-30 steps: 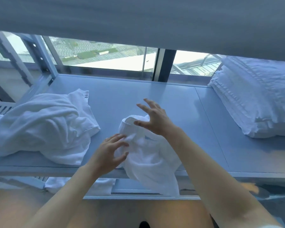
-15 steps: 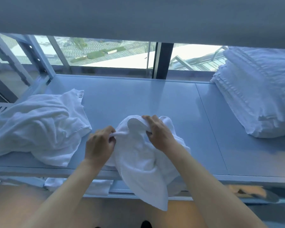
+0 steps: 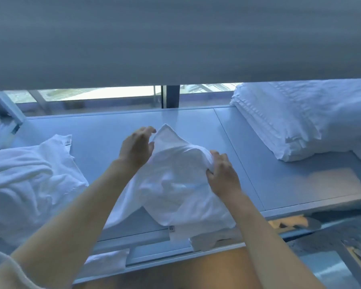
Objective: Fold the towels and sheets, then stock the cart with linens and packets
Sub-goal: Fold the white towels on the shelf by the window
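Folding step in hand, on the grey shelf of the cart; stocking not yet begun, judging by the loose linen about.

Left hand curled at the far corner of the small white towel, thumb and fingers closing on the hem; pinch looks light, contact partly hidden behind the cloth edge. Right hand bunched on the towel's near-right edge, fingers curled into a gather of fabric; firm pinch, not spread.

Towel between the two grips, rumpled, raised at the left grip; lower part draped toward the body and over the shelf's front lip; not flat, not yet squared.

Left of the left grip, well apart: heap of unfolded white towelling, uppermost corner carrying a small sewn tag; print on it too small to read. Right of the right grip, well apart: stack of folded white linens, neat edges toward the grips. Below the grips, on a lower shelf: more white cloth, partly hidden.

No brand or legible writing anywhere.

Next move, as judged: draw the two grips apart to pull the edge taut, find the matching corners, lay flat before the first fold; risk of the hanging part sliding off the lip.
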Motion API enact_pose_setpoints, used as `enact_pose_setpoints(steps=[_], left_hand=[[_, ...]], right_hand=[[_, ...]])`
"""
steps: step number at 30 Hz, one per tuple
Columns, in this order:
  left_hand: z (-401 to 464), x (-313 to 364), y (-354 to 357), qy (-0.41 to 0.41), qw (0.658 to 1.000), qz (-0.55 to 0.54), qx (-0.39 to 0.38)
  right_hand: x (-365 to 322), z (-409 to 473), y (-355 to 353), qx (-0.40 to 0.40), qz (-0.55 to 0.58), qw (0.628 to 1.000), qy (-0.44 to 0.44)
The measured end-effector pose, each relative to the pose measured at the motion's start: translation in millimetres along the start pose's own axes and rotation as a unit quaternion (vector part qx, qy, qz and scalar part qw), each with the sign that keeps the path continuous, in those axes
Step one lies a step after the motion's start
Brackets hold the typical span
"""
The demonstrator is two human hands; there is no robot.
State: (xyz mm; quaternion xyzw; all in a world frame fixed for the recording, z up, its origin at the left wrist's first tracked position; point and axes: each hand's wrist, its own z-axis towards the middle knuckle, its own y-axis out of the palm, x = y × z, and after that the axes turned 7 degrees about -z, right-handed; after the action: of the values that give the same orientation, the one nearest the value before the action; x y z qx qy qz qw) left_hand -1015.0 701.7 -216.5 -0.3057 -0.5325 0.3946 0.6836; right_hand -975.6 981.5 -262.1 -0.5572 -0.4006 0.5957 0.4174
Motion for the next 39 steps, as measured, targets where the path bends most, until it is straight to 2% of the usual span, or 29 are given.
enact_pose_setpoints(steps=[2, 4, 10, 12, 14, 17, 19, 21, 26, 29, 31, 34, 36, 37, 38, 39], left_hand=[[-14.9, -2.6, 17.4, 0.001, 0.999, -0.001, -0.036], [-35.4, -9.3, 32.6, 0.001, 0.999, 0.003, -0.047], [-88.9, -29.8, 53.5, 0.015, 0.993, -0.016, -0.120], [-100.9, -35.9, 50.3, 0.029, 0.990, -0.023, -0.140], [-113.4, -42.2, 46.2, 0.043, 0.987, -0.030, -0.151], [-133.9, -54.4, 38.8, 0.058, 0.986, -0.060, -0.143], [-145.0, -66.9, 30.1, 0.055, 0.990, -0.057, -0.120], [-151.0, -79.7, 20.1, 0.043, 0.995, -0.031, -0.079], [-139.8, -85.2, 0.1, 0.004, 1.000, 0.018, 0.015], [-129.4, -64.7, -2.6, 0.038, 0.999, -0.015, -0.005], [-127.8, -48.0, 2.5, 0.067, 0.997, -0.027, -0.037], [-136.5, -39.6, 17.6, 0.051, 0.993, -0.099, -0.050], [-144.4, -42.6, 22.9, 0.015, 0.988, -0.148, -0.028], [-147.6, -42.9, 24.4, 0.018, 0.990, -0.136, -0.029], [-150.5, -43.6, 26.3, 0.031, 0.993, -0.110, -0.036], [-152.8, -43.0, 27.5, 0.042, 0.994, -0.090, -0.044]], right_hand=[[12.9, -5.7, 10.2, -0.065, -0.040, 0.996, 0.046], [19.3, -10.1, 16.4, -0.084, -0.058, 0.993, 0.061], [-0.1, 5.9, 13.5, 0.010, -0.065, 0.998, 0.018], [-11.7, 21.1, 11.2, 0.004, -0.050, 0.999, -0.006], [-21.7, 34.1, 11.0, -0.050, -0.053, 0.997, -0.041], [-33.8, 40.6, 17.7, -0.173, -0.048, 0.980, -0.088], [-43.5, 33.4, 27.8, -0.196, -0.033, 0.975, -0.104], [-54.1, 18.0, 42.1, -0.152, -0.027, 0.981, -0.121], [-76.2, -21.0, 56.4, 0.082, -0.007, 0.989, -0.123], [-94.0, -37.0, 44.5, 0.172, 0.031, 0.978, -0.118], [-105.6, -56.0, 38.6, 0.135, 0.021, 0.978, -0.160], [-104.5, -85.1, 37.1, -0.008, -0.013, 0.980, -0.197], [-94.1, -90.9, 32.1, -0.117, 0.034, 0.974, -0.190], [-90.1, -90.0, 28.3, -0.162, 0.067, 0.967, -0.183], [-87.4, -87.1, 25.0, -0.177, 0.093, 0.963, -0.178], [-86.1, -81.8, 22.7, -0.159, 0.115, 0.966, -0.167]])
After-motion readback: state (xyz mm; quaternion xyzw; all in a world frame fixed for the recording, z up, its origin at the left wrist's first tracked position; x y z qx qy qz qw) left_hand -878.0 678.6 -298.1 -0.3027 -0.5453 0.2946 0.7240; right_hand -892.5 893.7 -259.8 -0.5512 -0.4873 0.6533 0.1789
